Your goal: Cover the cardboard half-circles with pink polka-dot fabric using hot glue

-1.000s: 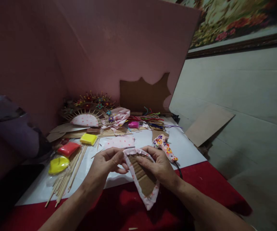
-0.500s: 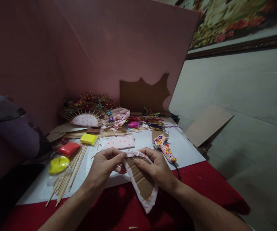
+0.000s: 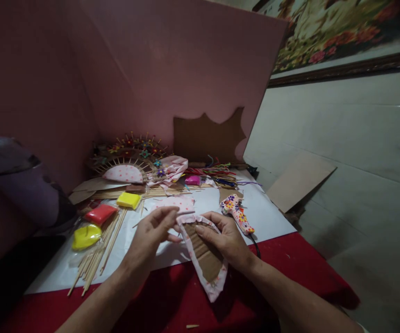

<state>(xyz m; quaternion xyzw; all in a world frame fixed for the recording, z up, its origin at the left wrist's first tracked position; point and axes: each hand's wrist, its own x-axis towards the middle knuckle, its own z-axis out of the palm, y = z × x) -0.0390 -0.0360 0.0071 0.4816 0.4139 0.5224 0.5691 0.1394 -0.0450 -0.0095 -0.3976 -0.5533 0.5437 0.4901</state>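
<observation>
My right hand (image 3: 226,238) grips the right side of a leaf-shaped cardboard piece (image 3: 205,252), thumb on its bare brown face. White fabric with pinkish dots is folded over the piece's edge all round, and its pointed end hangs toward me. At the upper left corner of the piece is my left hand (image 3: 156,229), thumb and forefinger close together just above the fabric edge, lower fingers near its side. Whether anything is between those fingertips, I cannot make out. A thin dark line shows beside them. Behind lies a flat piece of dotted fabric (image 3: 177,202).
A floral glue gun (image 3: 237,212) lies right on white paper (image 3: 269,222) over a red cloth (image 3: 300,259). Wooden sticks (image 3: 92,263) and yellow (image 3: 128,200) and red (image 3: 101,213) clay packets lie left. Behind stand a flower-decorated fan-shaped craft (image 3: 127,159) and cut cardboard (image 3: 207,138).
My left thumb and forefinger have lifted off the fabric edge and moved slightly up and left. The right hand keeps its grip; the piece's pointed end has risen slightly.
</observation>
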